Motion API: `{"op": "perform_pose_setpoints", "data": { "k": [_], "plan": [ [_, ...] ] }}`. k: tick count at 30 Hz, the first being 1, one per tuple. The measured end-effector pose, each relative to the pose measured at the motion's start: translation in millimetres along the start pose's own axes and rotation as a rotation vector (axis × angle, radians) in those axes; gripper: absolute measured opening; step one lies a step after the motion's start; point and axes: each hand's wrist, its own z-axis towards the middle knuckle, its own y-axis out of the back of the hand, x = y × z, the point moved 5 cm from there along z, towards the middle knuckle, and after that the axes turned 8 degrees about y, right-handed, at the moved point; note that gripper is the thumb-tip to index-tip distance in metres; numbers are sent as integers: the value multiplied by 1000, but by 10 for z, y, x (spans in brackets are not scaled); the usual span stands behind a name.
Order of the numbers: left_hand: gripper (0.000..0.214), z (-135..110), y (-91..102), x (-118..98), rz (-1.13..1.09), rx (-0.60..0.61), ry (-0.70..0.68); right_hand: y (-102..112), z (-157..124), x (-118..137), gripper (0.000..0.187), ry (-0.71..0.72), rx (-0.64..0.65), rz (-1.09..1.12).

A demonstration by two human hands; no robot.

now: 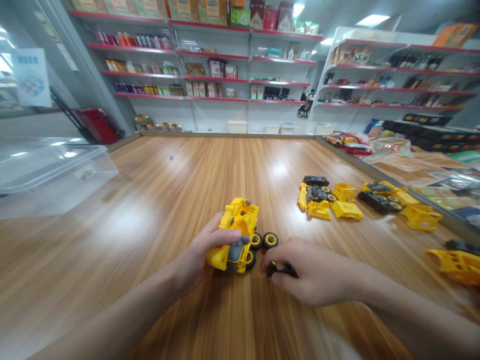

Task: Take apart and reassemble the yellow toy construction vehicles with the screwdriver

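Observation:
Near the middle of the wooden table point(210, 170), my left hand point(204, 245) grips a yellow toy truck point(240, 217) with a grey part on it. The thumb lies across its top and the fingers are mostly hidden underneath. Black toy wheels with yellow hubs show at its right side; one wheel point(270, 240) stands just beyond it, near my right fingertips. My right hand point(305, 270) is closed, low over the table, with its fingers around a black piece point(285, 270) that has a trace of yellow. The hand covers much of this piece, so its kind is unclear.
Yellow and black toy vehicle parts point(347, 210) lie in groups at the right, with another yellow part point(455, 265) nearer me. A clear plastic box point(86, 175) stands at the left. Packaged goods point(405, 170) border the table's right edge. Stocked shelves point(213, 55) rise behind.

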Motion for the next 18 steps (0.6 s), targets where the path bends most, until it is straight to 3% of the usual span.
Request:
{"op": "perform_pose_setpoints", "data": {
  "k": [6,18],
  "plan": [
    [37,3,-18,12,-15,41,0,13,-22,-169,17,-84,-119,-172],
    [43,-4,-40,49,-24,41,28,-37,9,-221,11,-43,-143,-216]
  ]
}}
